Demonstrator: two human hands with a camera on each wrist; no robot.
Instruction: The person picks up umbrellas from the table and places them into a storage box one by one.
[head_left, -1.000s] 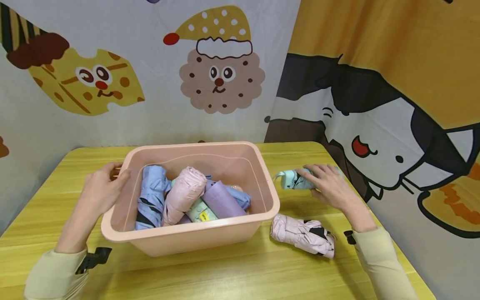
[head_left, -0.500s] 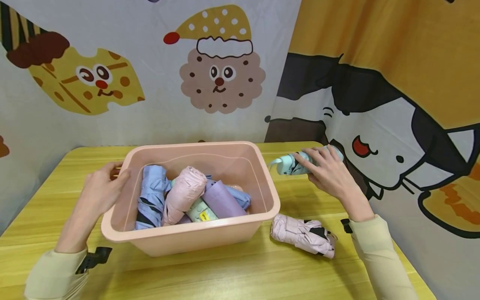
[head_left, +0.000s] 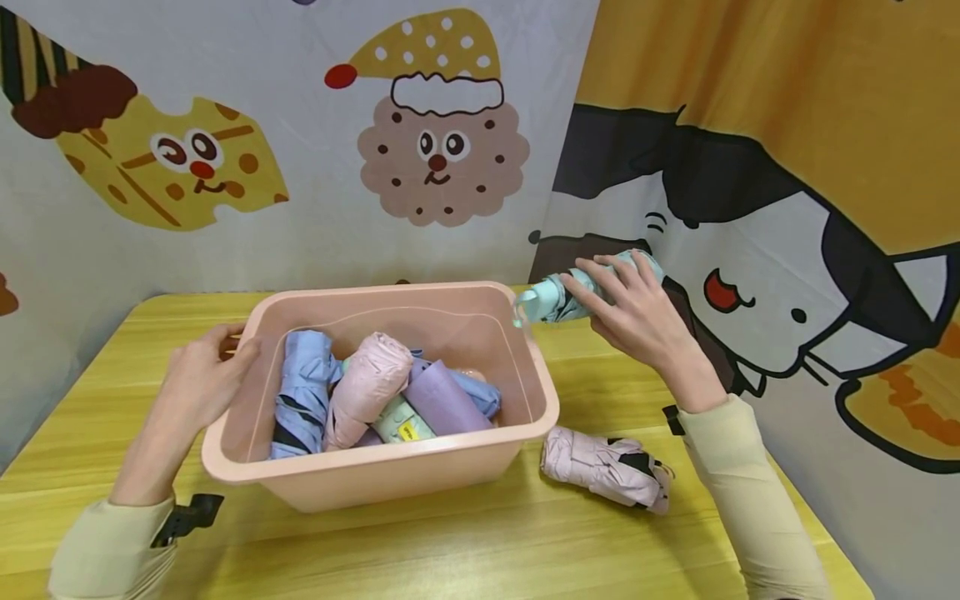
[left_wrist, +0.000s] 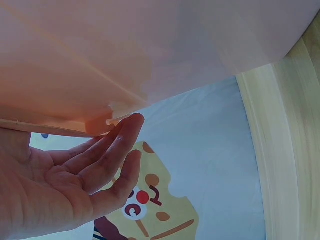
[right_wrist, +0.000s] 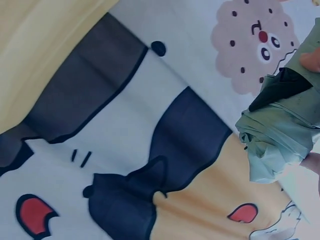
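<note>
A mint-green folding umbrella (head_left: 546, 298), rolled up with a wrist strap at one end, is held up in my right hand (head_left: 645, 321). Its strap end hangs over the right rim of the pink plastic bin (head_left: 405, 479). In the right wrist view, the loose fabric end of this umbrella (right_wrist: 280, 135) shows, with most of the hand out of frame. My left hand (head_left: 204, 379) holds the bin's left rim. From the left wrist view, that hand's fingers (left_wrist: 117, 155) lie under the rim's outer edge; the thumb is hidden there.
Inside the bin lie several rolled umbrellas: a blue one (head_left: 302, 396), a pink one (head_left: 369, 390), a purple one (head_left: 447, 402) and a green one (head_left: 401, 421). A pale pink umbrella (head_left: 603, 468) rests on the wooden table (head_left: 420, 554) right of the bin. A printed curtain (head_left: 300, 250) hangs behind.
My right hand has lifted the mint-green umbrella off the table and carried it up and left to the bin's right rim. The left hand and the bin have stayed in place.
</note>
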